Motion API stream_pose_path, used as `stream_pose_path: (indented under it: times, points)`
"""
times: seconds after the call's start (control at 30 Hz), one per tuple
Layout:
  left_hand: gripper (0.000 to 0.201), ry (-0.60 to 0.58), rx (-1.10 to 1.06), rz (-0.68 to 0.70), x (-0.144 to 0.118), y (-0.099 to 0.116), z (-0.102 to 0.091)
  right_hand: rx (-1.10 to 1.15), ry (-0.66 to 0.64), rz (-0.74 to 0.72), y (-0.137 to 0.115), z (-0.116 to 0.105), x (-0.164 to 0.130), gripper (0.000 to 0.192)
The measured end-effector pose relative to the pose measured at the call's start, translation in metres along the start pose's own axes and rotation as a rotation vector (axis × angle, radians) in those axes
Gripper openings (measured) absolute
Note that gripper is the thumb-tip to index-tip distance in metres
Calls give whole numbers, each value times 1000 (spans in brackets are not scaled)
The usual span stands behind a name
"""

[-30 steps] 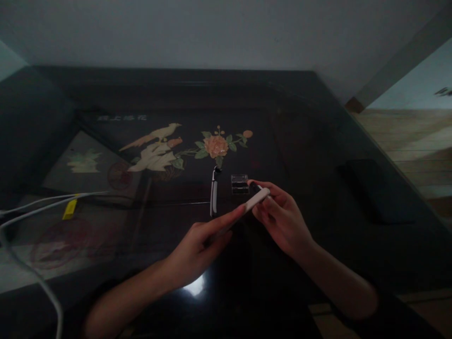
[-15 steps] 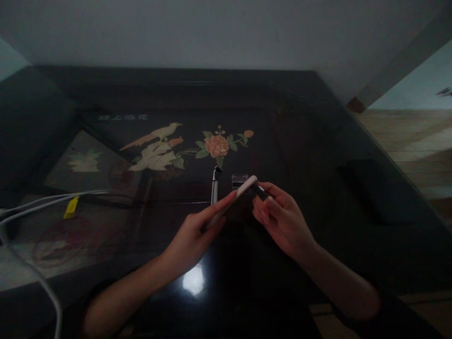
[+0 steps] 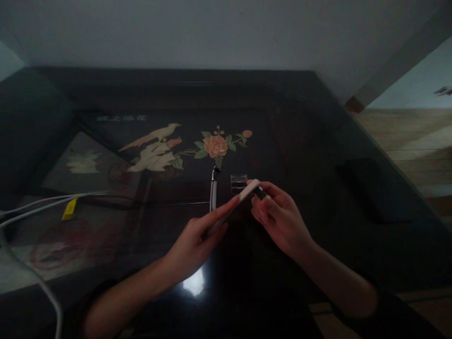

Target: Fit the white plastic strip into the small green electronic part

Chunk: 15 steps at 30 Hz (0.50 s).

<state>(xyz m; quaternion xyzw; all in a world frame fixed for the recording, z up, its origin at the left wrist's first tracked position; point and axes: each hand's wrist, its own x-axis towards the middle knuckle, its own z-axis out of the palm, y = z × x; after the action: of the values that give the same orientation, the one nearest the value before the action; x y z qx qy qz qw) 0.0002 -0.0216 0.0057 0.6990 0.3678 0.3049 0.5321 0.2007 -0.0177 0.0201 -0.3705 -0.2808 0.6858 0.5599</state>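
Left hand (image 3: 192, 242) gripping slim white plastic stick (image 3: 243, 194); right hand (image 3: 278, 219) pinching small dark cap (image 3: 260, 192), now closing back onto tip.

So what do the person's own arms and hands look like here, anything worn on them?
Both forearms are bare, with dark sleeves pushed up near the elbows at the bottom edge of the picture. The left hand and right hand wear no gloves; no ring, watch or bracelet is visible, though the dim light hides fine detail. The fingernails look short and plain.
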Motion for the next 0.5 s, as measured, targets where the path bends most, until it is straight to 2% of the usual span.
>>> stream_pose_path:
  times: [0.13,0.37,0.5]
  points:
    - [55,-16,4,-17,1,4,0,-7,17,-4,0,0,0,35]
    - [57,-69,-2,61,-3,5,2,-33,5,-19,0,3,-1,36]
    - [53,-68,2,35,-2,3,1,-24,-6,-12,0,3,0,36]
